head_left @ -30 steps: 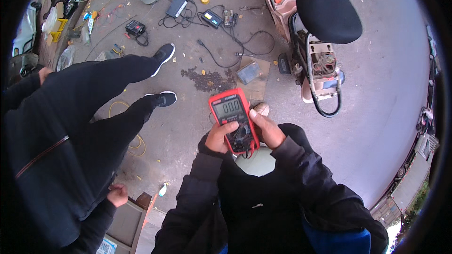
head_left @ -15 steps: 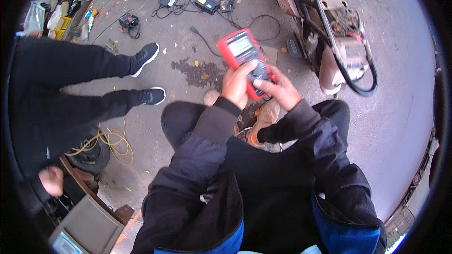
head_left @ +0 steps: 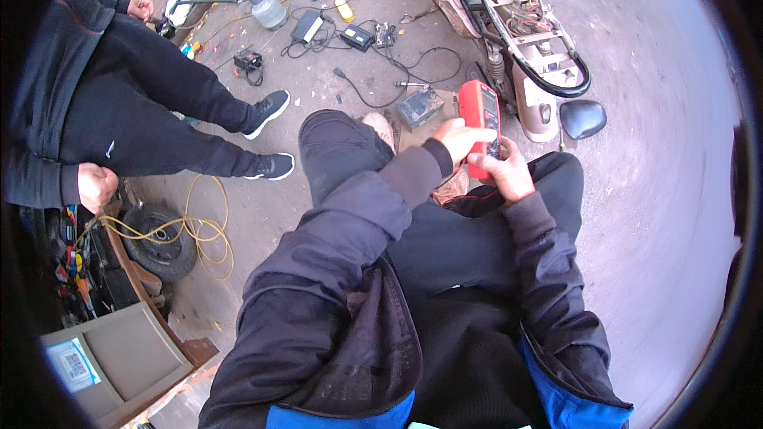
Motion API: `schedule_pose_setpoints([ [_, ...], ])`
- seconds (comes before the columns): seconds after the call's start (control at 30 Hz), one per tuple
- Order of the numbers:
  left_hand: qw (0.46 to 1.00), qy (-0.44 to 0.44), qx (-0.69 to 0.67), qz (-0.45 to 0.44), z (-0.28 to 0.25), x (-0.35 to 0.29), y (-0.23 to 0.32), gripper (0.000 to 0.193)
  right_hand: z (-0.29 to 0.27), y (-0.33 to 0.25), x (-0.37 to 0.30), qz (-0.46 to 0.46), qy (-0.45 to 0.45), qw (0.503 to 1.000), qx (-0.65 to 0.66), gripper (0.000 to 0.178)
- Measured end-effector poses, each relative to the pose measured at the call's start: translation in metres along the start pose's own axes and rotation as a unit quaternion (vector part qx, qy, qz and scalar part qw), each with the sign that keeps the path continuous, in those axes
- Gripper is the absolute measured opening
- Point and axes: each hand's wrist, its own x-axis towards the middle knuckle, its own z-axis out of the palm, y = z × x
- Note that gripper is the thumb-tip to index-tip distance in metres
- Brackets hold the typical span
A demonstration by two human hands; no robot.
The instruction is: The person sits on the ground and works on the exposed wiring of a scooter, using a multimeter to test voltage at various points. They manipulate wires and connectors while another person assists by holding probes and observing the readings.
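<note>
A red handheld multimeter (head_left: pixel 470 108) is held above my knees, its dark face tilted toward the right. My right hand (head_left: pixel 510 171) is closed around its lower end, with the thumb on the front. From the left side my left hand (head_left: pixel 459 141) grips the meter, one digit lying across its face near the dial. The meter's screen is too oblique to read. Just beyond my hands, a dark box-shaped block (head_left: pixel 420 107) like a battery rests on the ground, with a metal tool (head_left: pixel 412 85) at its far edge.
A stripped scooter (head_left: pixel 520 24) stands ahead right, a round-backed mirror (head_left: pixel 583 119) beside it. Chargers (head_left: pixel 307 26), cords and a yellow socket strip (head_left: pixel 344 9) lie ahead. At left stands another person (head_left: pixel 151 103), near a wheel (head_left: pixel 161 242), yellow hose (head_left: pixel 208 230) and cabinet (head_left: pixel 131 353).
The multimeter has moved right and nearer, and its face has turned to the right. The box-shaped block and the mirror have come into sight. The other person's stance appears shifted as the view moved.
</note>
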Motion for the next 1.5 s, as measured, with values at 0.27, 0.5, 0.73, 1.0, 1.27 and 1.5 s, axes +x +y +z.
schedule_pose_setpoints([
  [0.27, 0.944, 0.071, 0.322, -0.019, -0.090, 0.130, -0.024, 0.031, -0.010, 0.049, 0.068, 0.202, 0.096, 0.972, -0.073, 0.071],
  [0.5, 0.810, 0.157, 0.565, -0.005, -0.141, 0.136, -0.159, 0.045, 0.004, 0.157, 0.135, 0.281, 0.084, 0.933, -0.209, 0.082],
  [0.73, 0.896, 0.380, 0.228, 0.030, -0.228, 0.209, -0.100, 0.027, 0.050, 0.233, 0.183, 0.207, 0.153, 0.919, -0.297, 0.099],
  [1.0, 0.856, 0.362, 0.363, 0.062, -0.328, 0.347, -0.069, 0.033, 0.034, 0.285, 0.164, 0.192, 0.017, 0.934, -0.301, 0.088],
  [1.27, 0.762, 0.174, 0.624, -0.020, -0.326, 0.401, -0.086, 0.053, 0.042, 0.210, 0.161, 0.227, -0.009, 0.930, -0.289, 0.083],
  [1.5, 0.741, 0.214, 0.637, -0.007, -0.395, 0.378, -0.085, 0.036, 0.055, 0.175, 0.171, 0.222, 0.002, 0.951, -0.213, 0.080],
])
